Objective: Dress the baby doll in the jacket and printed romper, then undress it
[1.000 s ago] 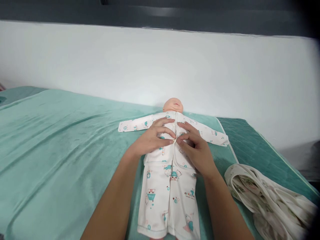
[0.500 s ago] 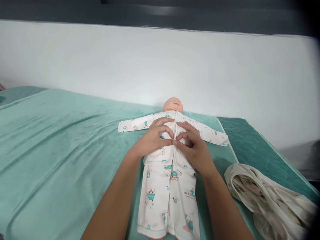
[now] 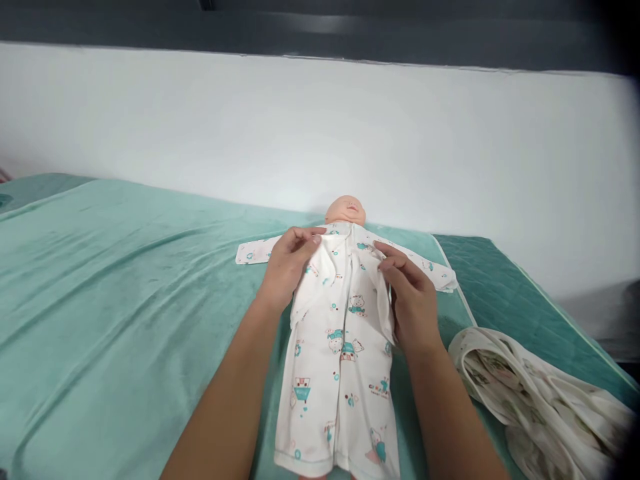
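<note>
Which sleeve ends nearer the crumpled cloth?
The right-hand sleeve, whose cuff lies by the white blanket edging; the left-hand sleeve stretches away from the crumpled cloth.

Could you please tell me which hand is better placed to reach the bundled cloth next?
The right hand, I'd say: the bundled cloth lies on its side, while the left hand is across the doll.

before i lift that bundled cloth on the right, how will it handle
The bundled cloth will probably be floppy, given its soft, loose folds. Lifted by one edge, it may unfurl, as its layers look loosely gathered.
</note>
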A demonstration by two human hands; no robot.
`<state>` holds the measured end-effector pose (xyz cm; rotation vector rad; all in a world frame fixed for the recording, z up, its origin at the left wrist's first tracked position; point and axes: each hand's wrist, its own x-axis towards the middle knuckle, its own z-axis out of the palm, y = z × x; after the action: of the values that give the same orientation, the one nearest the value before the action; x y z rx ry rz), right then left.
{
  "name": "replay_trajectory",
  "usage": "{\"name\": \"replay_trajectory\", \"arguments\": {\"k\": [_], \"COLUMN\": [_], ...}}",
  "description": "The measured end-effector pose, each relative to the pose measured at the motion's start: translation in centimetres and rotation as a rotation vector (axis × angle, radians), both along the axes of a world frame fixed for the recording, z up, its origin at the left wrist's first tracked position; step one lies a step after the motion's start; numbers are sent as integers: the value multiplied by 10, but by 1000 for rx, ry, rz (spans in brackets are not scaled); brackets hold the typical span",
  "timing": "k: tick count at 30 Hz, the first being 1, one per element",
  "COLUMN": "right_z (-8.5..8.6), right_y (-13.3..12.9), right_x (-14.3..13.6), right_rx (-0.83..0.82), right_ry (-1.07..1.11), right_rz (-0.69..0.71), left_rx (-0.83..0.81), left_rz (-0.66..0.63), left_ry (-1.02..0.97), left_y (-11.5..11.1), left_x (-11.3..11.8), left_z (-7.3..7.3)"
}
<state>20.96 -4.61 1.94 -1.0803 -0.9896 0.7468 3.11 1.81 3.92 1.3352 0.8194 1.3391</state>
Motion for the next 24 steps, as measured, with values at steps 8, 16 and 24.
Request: {"name": "replay_trajectory", "arguments": {"k": [8,16,24], "right_z": [-10,-13,-24], "right_y": [10,12,15], "right_x": [22,11,19], "right_rx": [-195,-293,-337], "right_ry": [375,239,18], "right_rz": [-410,-254,-204], "left_rx": [-219,-179,-132], "left_rz": [569,406,373], "left_ry": [-158,492,651], "left_y": [21,20,24], "left_x": [-11,-5,-5], "left_z": [-16,-16,-21]}}
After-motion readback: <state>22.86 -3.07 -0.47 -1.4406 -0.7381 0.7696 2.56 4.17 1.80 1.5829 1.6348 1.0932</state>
